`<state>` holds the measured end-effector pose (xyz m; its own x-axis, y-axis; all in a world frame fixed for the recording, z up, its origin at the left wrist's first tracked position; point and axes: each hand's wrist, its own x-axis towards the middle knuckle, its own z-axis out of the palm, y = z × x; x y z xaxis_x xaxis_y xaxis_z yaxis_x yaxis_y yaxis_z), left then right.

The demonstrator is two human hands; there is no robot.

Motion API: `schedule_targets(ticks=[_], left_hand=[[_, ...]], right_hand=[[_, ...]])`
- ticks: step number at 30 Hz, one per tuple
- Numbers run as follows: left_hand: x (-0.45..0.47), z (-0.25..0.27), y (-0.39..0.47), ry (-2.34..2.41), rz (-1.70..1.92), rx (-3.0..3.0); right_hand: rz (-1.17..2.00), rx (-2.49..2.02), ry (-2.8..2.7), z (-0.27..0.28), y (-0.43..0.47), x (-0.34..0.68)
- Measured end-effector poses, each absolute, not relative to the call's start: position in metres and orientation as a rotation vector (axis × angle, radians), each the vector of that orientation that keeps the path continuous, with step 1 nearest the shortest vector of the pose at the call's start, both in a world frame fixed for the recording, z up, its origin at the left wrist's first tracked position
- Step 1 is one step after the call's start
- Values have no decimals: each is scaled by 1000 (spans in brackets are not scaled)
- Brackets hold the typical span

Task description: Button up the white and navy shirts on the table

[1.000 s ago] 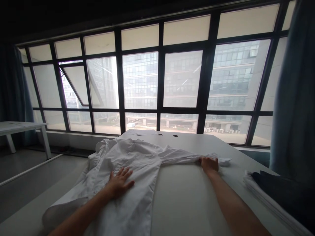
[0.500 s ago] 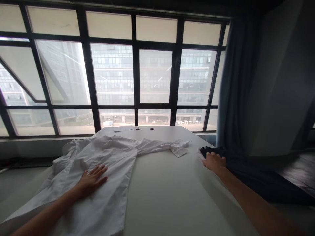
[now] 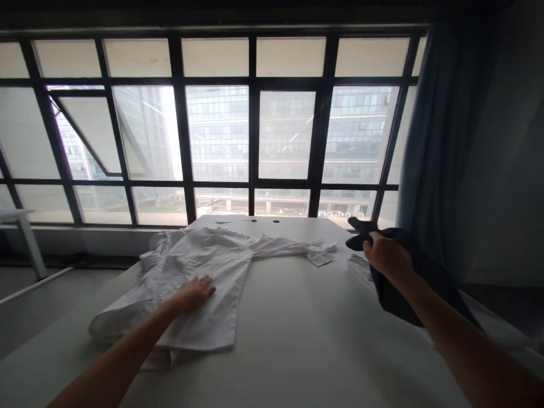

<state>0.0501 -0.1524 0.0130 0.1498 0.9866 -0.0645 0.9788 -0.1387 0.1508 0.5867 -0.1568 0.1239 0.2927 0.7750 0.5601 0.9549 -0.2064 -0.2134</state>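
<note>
A white long-sleeved shirt (image 3: pixel 212 255) lies spread on the white table (image 3: pixel 280 317), one sleeve stretched out to the right. My left hand (image 3: pixel 196 293) rests flat on the body of the shirt with its fingers out. Over at the right edge of the table, my right hand (image 3: pixel 387 256) is closed around a dark garment (image 3: pixel 395 300), and a bunched end of it pokes up past my fingers. The rest of that garment hangs below my wrist, partly hidden by my forearm. What kind of garment it is, I cannot tell.
Beneath the dark garment lies some white cloth (image 3: pixel 361 268) at the right table edge. Two dark round holes (image 3: pixel 276 221) are in the far end of the table. A blue-grey curtain (image 3: pixel 442 147) hangs at the right beside the windows; another white table (image 3: pixel 21 215) stands at left.
My right hand has gripped the dark garment and lifted part of it off the pile, uncovering white cloth. My left hand stays on the shirt. The view has turned left.
</note>
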Motion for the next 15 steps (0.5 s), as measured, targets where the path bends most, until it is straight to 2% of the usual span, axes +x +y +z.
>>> schedule_targets(ticks=[2,6,8,10,15], left_hand=[[74,25,-162,1800,232,2265],[127,39,-186,1486,642,2252],[147,36,-197,1391,734,2215],[158,25,-204,1390,741,2187],[170,-4,-204,1520,758,2224]], right_hand=[[-393,-1890,-1631,136,-169,536],[280,-1390,-2125,122,-189,455],[502,-1348,-2287,102,-192,442],[472,-1546,-2320,79,-191,449],[171,-2083,-2136,36,-181,497]])
